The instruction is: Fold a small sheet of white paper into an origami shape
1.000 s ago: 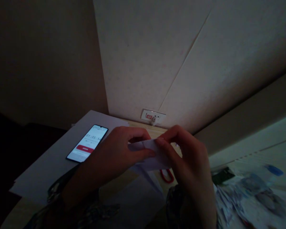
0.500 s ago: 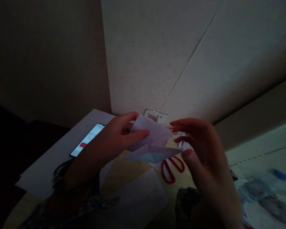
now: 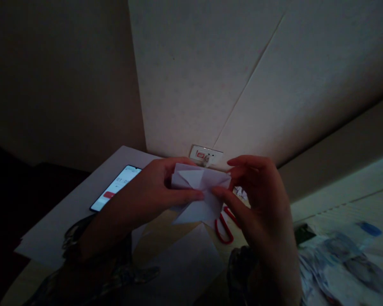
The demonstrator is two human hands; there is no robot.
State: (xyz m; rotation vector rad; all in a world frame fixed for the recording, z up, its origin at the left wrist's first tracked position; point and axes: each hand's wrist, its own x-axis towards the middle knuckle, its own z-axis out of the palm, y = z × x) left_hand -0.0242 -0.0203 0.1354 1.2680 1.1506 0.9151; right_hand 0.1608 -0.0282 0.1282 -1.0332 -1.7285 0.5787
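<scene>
A small folded piece of white paper (image 3: 198, 204) is held up above the wooden table, with several creased flaps showing. My left hand (image 3: 166, 182) grips its left side, thumb across the front and fingers behind. On the right edge, my right hand (image 3: 258, 191) pinches the paper between thumb and fingers. Below and behind the paper lie scissors with red handles (image 3: 224, 229), their blades hidden. A flat white sheet (image 3: 185, 263) rests on the table beneath my hands.
To the left, a phone (image 3: 115, 187) with a lit timer screen lies on a stack of white paper (image 3: 64, 212). Behind the table is a wall socket (image 3: 206, 155) with a plug. Crumpled paper (image 3: 241, 192) sits near the wall. At right are plastic bags and a blue-capped bottle (image 3: 370, 228).
My right hand has moved left and closed on the paper's right edge. The paper's standing flaps have been pressed together and folded forward. My left hand keeps its hold.
</scene>
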